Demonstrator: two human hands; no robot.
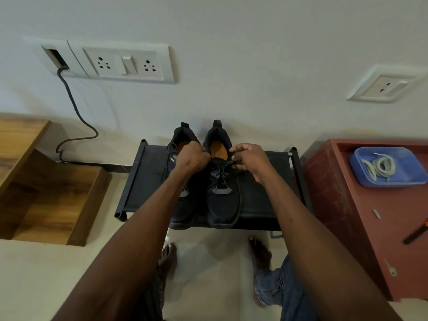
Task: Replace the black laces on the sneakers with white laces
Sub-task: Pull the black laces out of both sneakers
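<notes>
Right hand grip: the right hand (251, 162) pinched the black lace (228, 163) at the top eyelets of the right sneaker (222, 181), thumb and forefinger pressed together on it.
Left hand grip: the left hand (191, 158) was curled at the tongue of the right sneaker; whether it held lace or only steadied the shoe I could not tell.
Task things: both sneakers sat side by side on the black rack (139, 181); the left sneaker (179, 144) lay partly under the left forearm. The white laces (378, 166) lay coiled in the blue tray (361, 158), on the red cabinet (335, 193) to the right of the right sneaker, well apart.
Risk: a hard tug would likely drag the right sneaker forward off the rack's front edge, since its toe sat right at that edge.
Risk two: a snagged knot could tighten if pulled blind.
Room: open rack surface lay right of the right sneaker; the wall (254, 66) stood close behind its heel.
</notes>
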